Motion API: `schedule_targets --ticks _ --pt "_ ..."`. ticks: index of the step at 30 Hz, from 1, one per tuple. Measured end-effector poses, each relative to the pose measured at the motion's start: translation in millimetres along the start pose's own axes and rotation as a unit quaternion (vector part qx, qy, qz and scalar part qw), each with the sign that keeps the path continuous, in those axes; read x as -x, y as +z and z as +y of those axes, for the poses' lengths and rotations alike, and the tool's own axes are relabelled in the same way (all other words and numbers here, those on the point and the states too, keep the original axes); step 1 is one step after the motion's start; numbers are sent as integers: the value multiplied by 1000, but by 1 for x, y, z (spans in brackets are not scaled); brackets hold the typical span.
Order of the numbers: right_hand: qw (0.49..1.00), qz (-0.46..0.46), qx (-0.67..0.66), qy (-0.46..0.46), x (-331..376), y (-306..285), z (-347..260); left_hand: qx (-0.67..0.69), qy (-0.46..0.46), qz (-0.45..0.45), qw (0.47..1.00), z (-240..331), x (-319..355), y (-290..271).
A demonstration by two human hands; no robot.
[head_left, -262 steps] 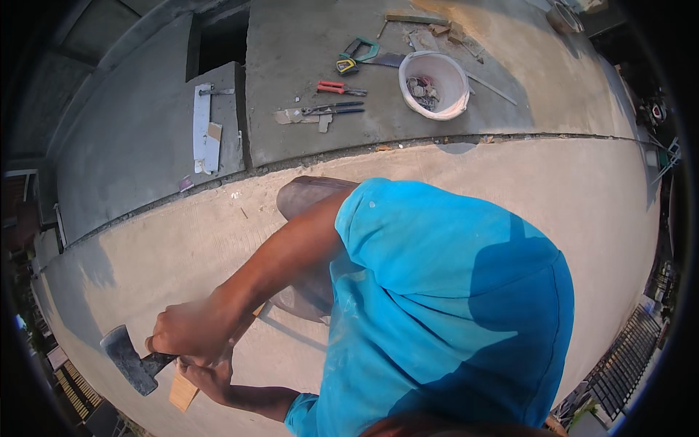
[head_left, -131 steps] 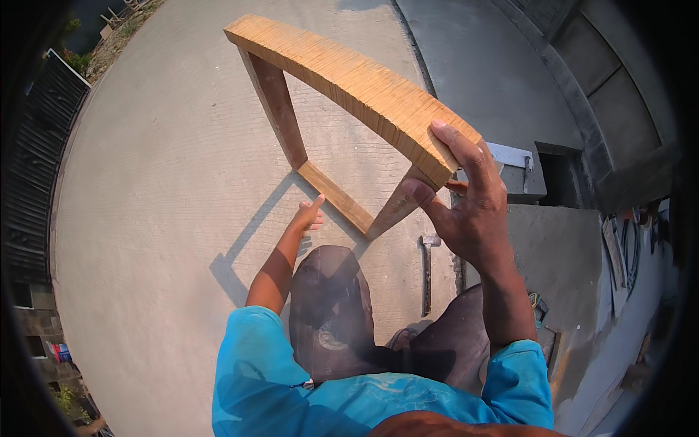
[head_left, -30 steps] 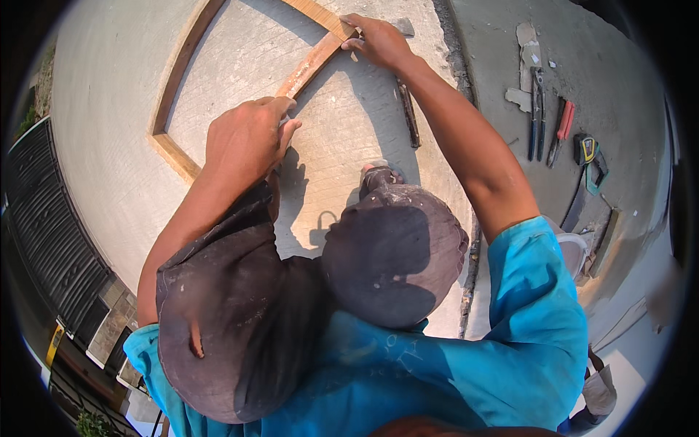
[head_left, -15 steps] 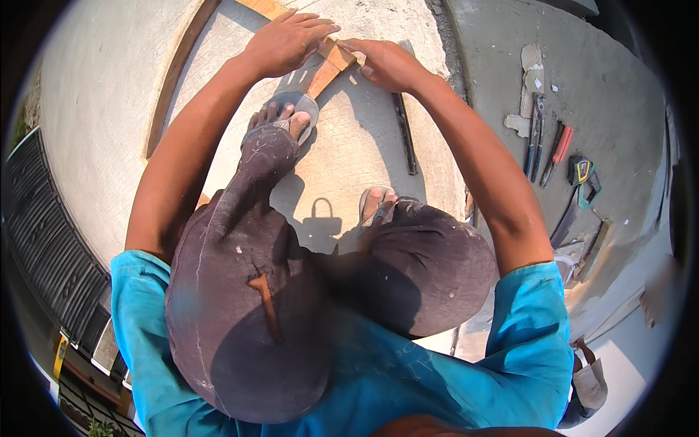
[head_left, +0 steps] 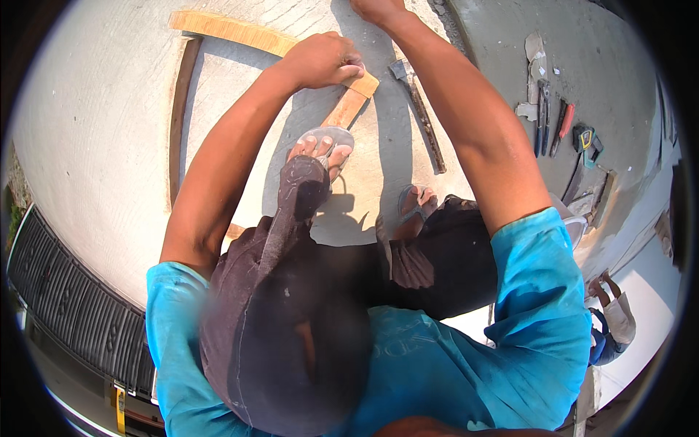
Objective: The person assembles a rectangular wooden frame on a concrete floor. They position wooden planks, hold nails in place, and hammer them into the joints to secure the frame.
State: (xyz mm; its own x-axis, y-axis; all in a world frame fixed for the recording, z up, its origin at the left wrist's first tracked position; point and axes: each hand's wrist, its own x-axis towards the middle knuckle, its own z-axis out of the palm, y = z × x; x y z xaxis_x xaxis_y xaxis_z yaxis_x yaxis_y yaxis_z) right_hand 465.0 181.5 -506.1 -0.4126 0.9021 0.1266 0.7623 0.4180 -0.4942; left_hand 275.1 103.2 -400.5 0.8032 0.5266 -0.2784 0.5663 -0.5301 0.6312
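Observation:
My left hand [head_left: 324, 60] is closed over a light wooden plank [head_left: 240, 30] close to its right end, with the thumb pressed against the curled fingers. Under that end, a second piece of wood [head_left: 345, 108] meets the plank at a corner and runs back beneath my left sandal [head_left: 336, 136]. My right hand [head_left: 377, 9] reaches to the upper edge of the view, beyond the plank's end; its fingers are cut off. A hammer-like tool [head_left: 424, 120] with a metal head and dark handle lies on the concrete below my right forearm.
A darker wooden strip [head_left: 180, 120] joins the plank's far left end. To the right, on grey concrete, lie long-handled pliers [head_left: 543, 116], a red-handled tool [head_left: 565, 120], a handsaw [head_left: 584, 138] and torn paper [head_left: 535, 48]. Another person [head_left: 615, 313] is at lower right.
My right hand has left the plank's corner and moved away toward the upper edge. My left hand's fingers, laid flatter before, have curled and shifted close to the corner. The view has shifted.

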Motion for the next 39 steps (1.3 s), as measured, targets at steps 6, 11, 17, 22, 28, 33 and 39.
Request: schedule_targets --ticks 6,11,17,22,28,33,39 --pt "954 227 -83 176 46 -29 -28 140 -80 -25 987 -15 -10 -1" --pt "855 161 -288 399 89 -120 -113 430 -187 79 880 6 -21 -15" --pt "882 199 -191 383 115 -122 -133 376 -155 -25 913 19 -33 -34" --pt "879 180 -60 438 163 -107 -143 265 -57 -13 962 11 -25 -25" --pt "878 16 100 468 248 -60 -146 289 -47 -38 955 8 -23 -7" --pt "907 -23 80 414 263 -60 -134 315 -51 -28 947 11 -9 3" --pt "796 -114 -146 576 228 -126 -154 296 -25 2 955 2 -1 17"
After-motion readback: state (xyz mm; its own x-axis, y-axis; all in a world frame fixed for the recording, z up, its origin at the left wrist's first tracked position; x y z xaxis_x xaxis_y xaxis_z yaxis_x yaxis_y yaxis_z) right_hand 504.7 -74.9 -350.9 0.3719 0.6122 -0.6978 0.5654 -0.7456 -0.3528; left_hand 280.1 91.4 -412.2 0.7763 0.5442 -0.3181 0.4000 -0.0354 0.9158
